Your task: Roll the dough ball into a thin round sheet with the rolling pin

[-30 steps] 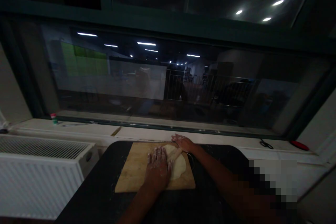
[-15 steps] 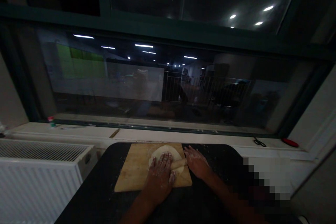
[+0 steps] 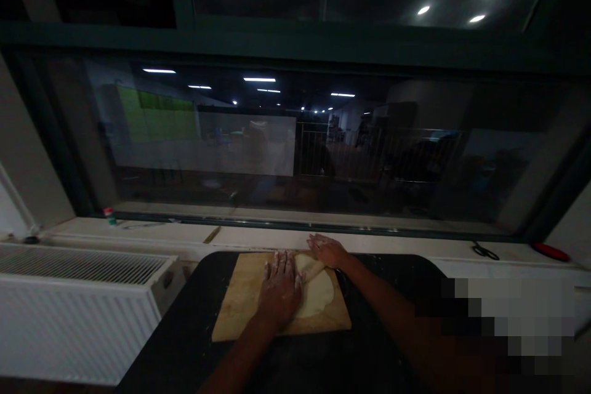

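Note:
A pale rolling pin (image 3: 313, 271) lies slanted across a flattened round of dough (image 3: 318, 297) on a wooden board (image 3: 237, 298). My left hand (image 3: 279, 289), dusted with flour, is palm down at the pin's near left end, its fingers stretched forward and slightly apart. At the far right end of the pin rests my right hand (image 3: 329, 251), also floury, its fingers extended to the left beyond the board's back edge. Both palms hide the pin's ends. Part of the dough's left side is under my left hand.
The board lies on a black table (image 3: 184, 320) against a white windowsill (image 3: 263, 239). A white radiator (image 3: 83, 314) stands left. On the sill are a small red-and-green container (image 3: 109, 216), black scissors (image 3: 484, 251) and a red oval object (image 3: 550, 252). A large window (image 3: 277, 154) rises behind.
My right hand has moved forward and left, and my left hand slightly forward. The rolling pin is now more slanted, and more dough shows at the right. The view has shifted a little.

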The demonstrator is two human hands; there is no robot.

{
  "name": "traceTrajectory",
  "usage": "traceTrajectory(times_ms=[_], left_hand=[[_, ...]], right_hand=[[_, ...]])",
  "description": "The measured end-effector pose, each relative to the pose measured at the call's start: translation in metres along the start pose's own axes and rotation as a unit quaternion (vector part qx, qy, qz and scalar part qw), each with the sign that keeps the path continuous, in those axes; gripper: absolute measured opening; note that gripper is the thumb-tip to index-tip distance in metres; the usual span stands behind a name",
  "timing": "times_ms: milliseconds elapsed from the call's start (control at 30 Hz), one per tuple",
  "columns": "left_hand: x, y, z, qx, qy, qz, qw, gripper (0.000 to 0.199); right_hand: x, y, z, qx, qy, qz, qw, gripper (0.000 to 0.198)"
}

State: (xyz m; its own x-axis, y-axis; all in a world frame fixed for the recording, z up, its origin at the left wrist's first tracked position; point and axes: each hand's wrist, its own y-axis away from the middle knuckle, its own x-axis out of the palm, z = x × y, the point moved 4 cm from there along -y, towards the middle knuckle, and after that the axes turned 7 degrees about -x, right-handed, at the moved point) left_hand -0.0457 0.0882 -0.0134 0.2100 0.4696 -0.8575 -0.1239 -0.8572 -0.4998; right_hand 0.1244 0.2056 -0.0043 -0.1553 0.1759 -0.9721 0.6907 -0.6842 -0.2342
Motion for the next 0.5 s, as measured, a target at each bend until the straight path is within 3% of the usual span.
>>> traceTrajectory(times_ms=[167, 300, 400, 500], left_hand=[[-0.007, 0.012, -0.009, 0.047, -0.009, -0.057, 0.997, 0.055], [-0.015, 0.039, -0.016, 0.134, -0.023, -0.15, 0.979, 0.053], [-0.022, 0.066, -0.017, 0.195, -0.055, -0.227, 0.953, 0.053], [-0.027, 0.083, -0.014, 0.224, -0.08, -0.26, 0.936, 0.051]], right_hand=[[-0.011, 0.081, 0.029, 0.032, 0.025, -0.038, 0.998, 0.043], [-0.015, 0.142, 0.061, 0.14, 0.002, -0.161, 0.977, 0.043], [-0.01, 0.174, 0.087, 0.127, 0.051, -0.213, 0.967, 0.043], [-0.005, 0.195, 0.103, 0.081, 0.103, -0.252, 0.959, 0.048]])
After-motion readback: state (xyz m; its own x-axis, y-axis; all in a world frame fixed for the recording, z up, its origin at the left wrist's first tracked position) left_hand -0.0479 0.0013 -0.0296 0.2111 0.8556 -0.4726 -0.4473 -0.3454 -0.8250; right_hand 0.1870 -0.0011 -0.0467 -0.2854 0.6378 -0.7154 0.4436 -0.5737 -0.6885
